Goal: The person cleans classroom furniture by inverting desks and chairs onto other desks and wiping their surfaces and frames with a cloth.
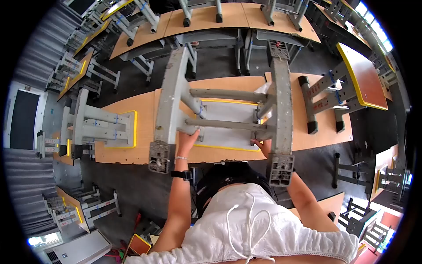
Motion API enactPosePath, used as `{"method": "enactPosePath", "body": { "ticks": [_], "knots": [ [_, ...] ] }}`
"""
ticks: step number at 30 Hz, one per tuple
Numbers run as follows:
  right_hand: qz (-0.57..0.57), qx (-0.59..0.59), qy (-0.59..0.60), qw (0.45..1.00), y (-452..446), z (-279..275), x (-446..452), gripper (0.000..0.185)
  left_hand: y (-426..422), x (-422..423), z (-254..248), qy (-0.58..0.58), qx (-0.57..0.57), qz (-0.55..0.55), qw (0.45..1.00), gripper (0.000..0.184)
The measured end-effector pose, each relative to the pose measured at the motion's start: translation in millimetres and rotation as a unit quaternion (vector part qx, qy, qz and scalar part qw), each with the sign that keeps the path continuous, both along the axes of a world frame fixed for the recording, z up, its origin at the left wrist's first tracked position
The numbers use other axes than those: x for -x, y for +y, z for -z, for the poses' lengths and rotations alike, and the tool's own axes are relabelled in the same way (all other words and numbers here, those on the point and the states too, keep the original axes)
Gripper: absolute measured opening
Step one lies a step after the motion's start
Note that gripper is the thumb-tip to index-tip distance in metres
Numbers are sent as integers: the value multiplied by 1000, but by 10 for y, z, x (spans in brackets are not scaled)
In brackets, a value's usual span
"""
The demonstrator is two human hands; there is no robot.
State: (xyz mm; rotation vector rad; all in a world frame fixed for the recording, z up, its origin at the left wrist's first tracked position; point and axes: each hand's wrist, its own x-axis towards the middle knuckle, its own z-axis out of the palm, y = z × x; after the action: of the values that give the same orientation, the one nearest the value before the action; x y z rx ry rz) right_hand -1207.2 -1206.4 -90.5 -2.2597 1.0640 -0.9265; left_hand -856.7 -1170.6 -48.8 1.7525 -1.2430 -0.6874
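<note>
An upside-down stool [225,124] with grey metal legs rests on, or just above, a wooden desk [132,154] in front of me; I cannot tell which. Its seat, edged in yellow, faces down and its two foot bars point up toward me. My left hand [188,140] is closed around the base of the left leg, close to the seat. On the other side, my right hand [264,147] grips low by the right leg, partly hidden behind that leg and its foot bar. A band and a dark watch [182,175] are on my left wrist.
Another overturned stool [110,125] lies on the desk to the left. To the right, a stool with a brown seat [362,77] stands tilted. Further desks [211,22] carry upturned stools ahead. Grey curtains [30,193] hang at the left, above a white cabinet [79,248].
</note>
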Motion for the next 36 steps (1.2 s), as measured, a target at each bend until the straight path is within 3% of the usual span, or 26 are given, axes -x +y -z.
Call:
{"method": "enactPosePath", "body": {
  "ticks": [3,4,7,11,12,15,18,20,23,25,30,31,32,34,36],
  "knots": [
    [-50,-73,15,996,-142,-84,26,33,-17,-36,54,-21,48,-9,999,32],
    [-54,34,37,997,-162,-70,24,33,-29,-71,69,-5,55,1,998,31],
    [-77,160,70,982,-287,-17,-69,36,-36,-179,-84,42,5,8,999,29],
    [-53,226,102,967,-487,187,-227,40,-70,-363,46,68,42,-10,997,24],
    [-42,212,95,972,-487,153,-280,40,-66,-359,-15,69,46,-17,996,23],
    [29,-120,43,991,-377,-841,-620,40,-64,-386,29,52,17,-11,998,25],
    [41,-115,78,989,-447,-717,-609,39,-47,-340,-2,70,38,-16,997,26],
    [71,-103,52,991,-541,-95,-484,39,-19,-342,2,63,49,-22,997,26],
    [109,-79,65,989,-546,58,-490,39,-23,-361,84,44,64,-14,997,28],
    [126,-64,76,987,-450,-202,-605,39,-14,-417,103,52,46,7,998,32],
    [182,-131,130,966,-319,-86,-620,36,178,-687,397,-167,-48,158,972,62],
    [161,-112,106,975,-247,60,-559,41,292,-721,537,-177,-86,164,967,67],
    [135,-174,10,975,-162,214,-435,45,407,-753,673,-189,-123,171,959,72],
    [78,-283,-191,937,18,552,-96,53,604,-809,776,-101,-280,204,933,75],
    [76,-221,-72,970,-76,569,100,55,670,-743,685,-41,-397,246,883,69]
  ]
}}
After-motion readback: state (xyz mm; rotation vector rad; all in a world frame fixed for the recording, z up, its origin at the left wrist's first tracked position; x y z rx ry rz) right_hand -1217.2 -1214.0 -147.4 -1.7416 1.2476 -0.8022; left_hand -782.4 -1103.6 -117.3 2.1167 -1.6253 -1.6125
